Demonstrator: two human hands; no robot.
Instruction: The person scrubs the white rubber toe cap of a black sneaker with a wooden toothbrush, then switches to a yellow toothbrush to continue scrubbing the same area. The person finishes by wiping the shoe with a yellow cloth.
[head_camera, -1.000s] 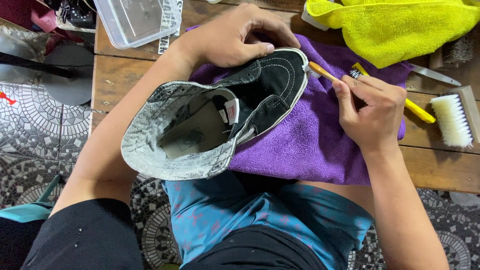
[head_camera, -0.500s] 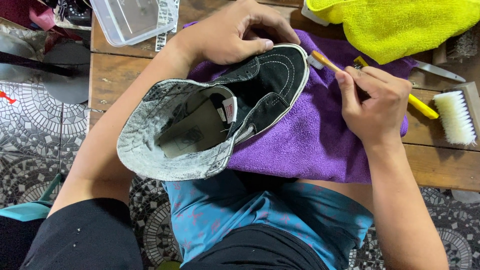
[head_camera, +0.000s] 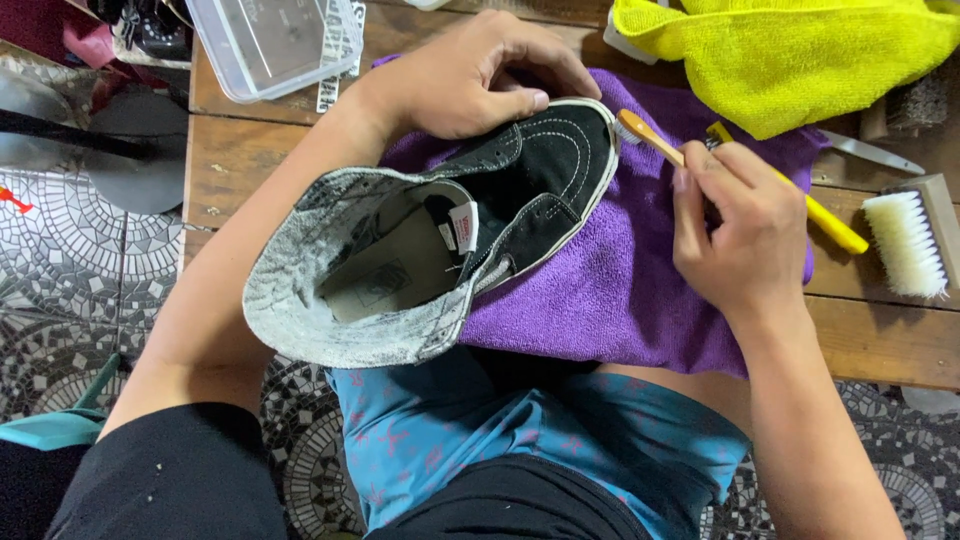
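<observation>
Left hand (head_camera: 470, 75) steadies shoe (head_camera: 450, 230); right hand (head_camera: 745, 235) brushes.

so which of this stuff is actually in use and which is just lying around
In use:
left hand steadying the black shoe
right hand holding the small orange-handled brush at the shoe's toe
purple cloth under the shoe

Lying about:
yellow cloth
white-bristled brush
clear plastic box
yellow-handled tool

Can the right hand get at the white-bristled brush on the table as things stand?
Probably yes, once freed: the white-bristled brush lies uncovered on the table just beside the right hand, nothing between. But its fingers grip a small orange-handled brush.
</observation>
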